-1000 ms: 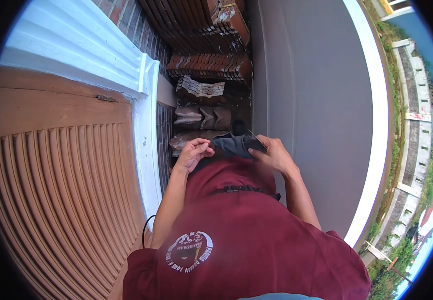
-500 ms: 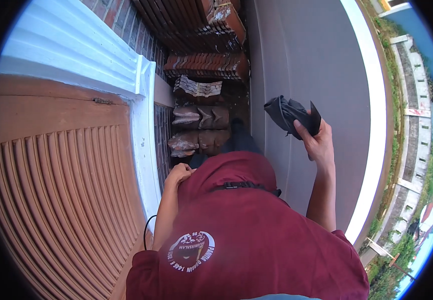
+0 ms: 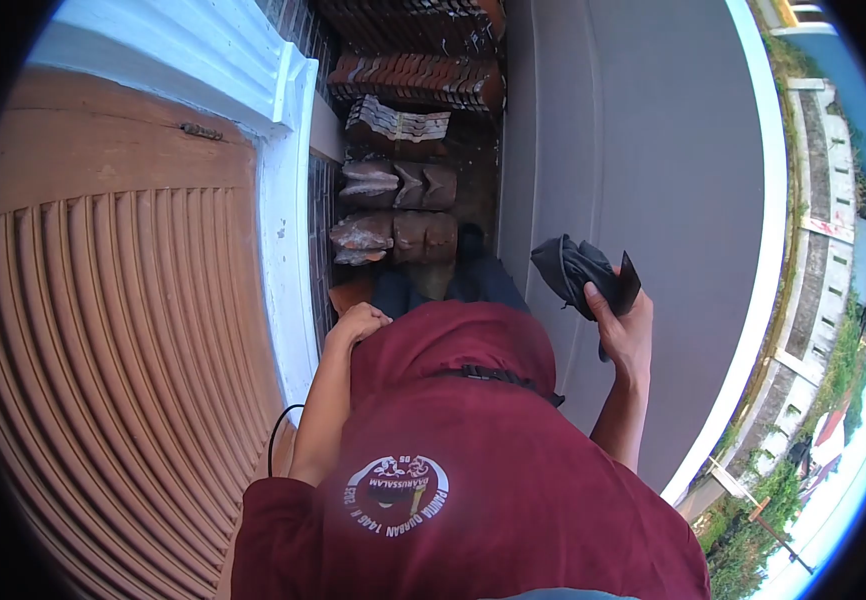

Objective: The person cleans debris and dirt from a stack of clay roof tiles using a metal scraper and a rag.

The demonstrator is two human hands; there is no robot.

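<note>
A black cloth-like bundle [image 3: 578, 272] is gripped in my right hand [image 3: 625, 325], with a dark pointed flap sticking up by the fingers. The hand is held out over the grey wall surface. My left hand [image 3: 363, 322] rests at the side of the maroon shirt [image 3: 453, 420], its fingers curled; whether it pinches the fabric is too small to tell. A black strap with a buckle [image 3: 493, 374] crosses the shirt at the waist.
Stacked roof tiles [image 3: 418, 80] and curved ridge tiles [image 3: 423, 236] lie on the floor ahead. A louvred wooden shutter [image 3: 123, 350] with a white frame [image 3: 288, 240] stands on the left. The grey wall [image 3: 663, 150] runs along the right, with greenery beyond its white edge.
The tiles appear higher in the view and nearer to my feet. My right hand with the black bundle sits lower, and my left hand has shifted slightly up.
</note>
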